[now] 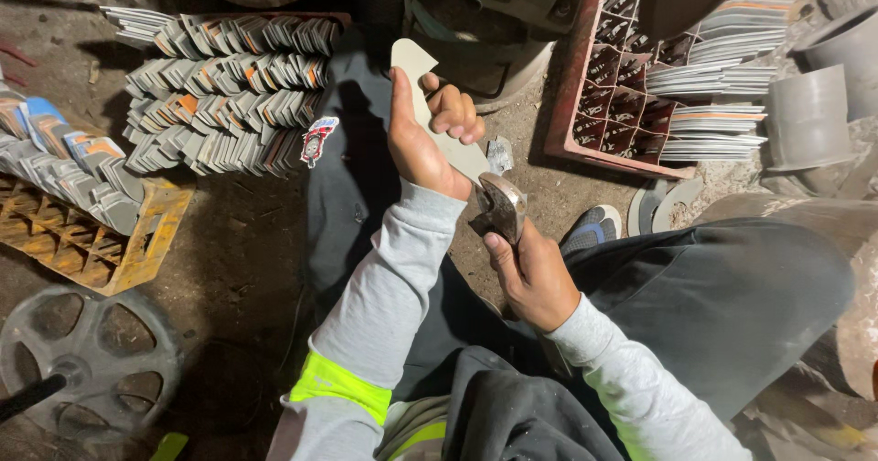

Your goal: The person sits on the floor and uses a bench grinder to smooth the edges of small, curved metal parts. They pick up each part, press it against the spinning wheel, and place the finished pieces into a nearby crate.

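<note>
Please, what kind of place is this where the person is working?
Probably a small, rough workshop for cutting flat parts. The left hand holds a pale flat piece, the right hand metal shears. Stacks of similar pieces lie on a dirt floor.

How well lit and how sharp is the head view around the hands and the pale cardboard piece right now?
Head view: bright frontal light on the left hand and the pale flat cardboard piece; the grey metal shears in the right hand show glare; hands are sharp; the stacked grey cardboard pieces are readable; the top edge and lower left floor fall into shadow; edges bow slightly from the wide lens.
</note>
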